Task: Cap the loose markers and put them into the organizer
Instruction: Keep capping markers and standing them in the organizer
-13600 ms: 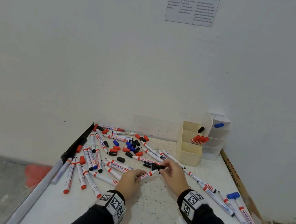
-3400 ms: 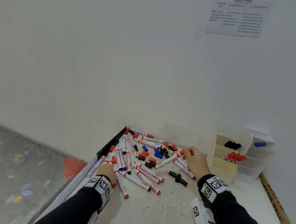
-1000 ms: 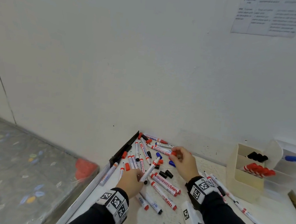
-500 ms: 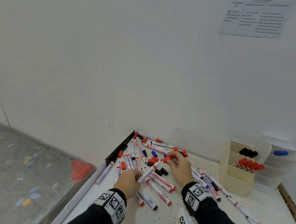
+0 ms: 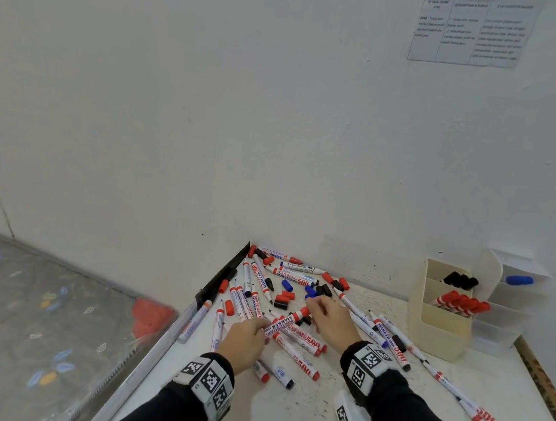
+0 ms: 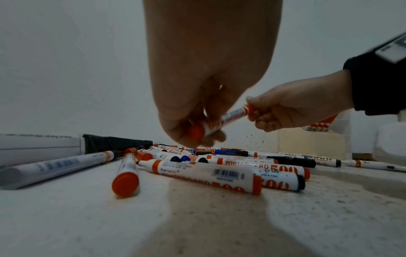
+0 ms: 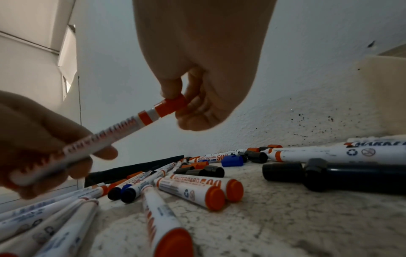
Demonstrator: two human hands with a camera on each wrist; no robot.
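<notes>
- Left hand (image 5: 245, 340) grips the marker (image 7: 123, 129) barrel; right hand (image 5: 328, 320) pinches the red cap (image 7: 171, 105) on its tip, above the pile.
- Cap looks part-seated: skewed push could pop it off.
- Organizer (image 5: 442, 334) at 3 o'clock; loose markers underneath may roll.

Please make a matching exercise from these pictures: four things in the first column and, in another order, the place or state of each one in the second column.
Things:
1. red cap
2. held marker
3. blue-capped marker
4. black-capped markers

Places or states:
A. in the white organizer
B. barrel gripped by the left hand
C. in the back compartment of the cream organizer
D. pinched by the right hand

Pairs: 1-D, 2-B, 3-A, 4-C
</notes>
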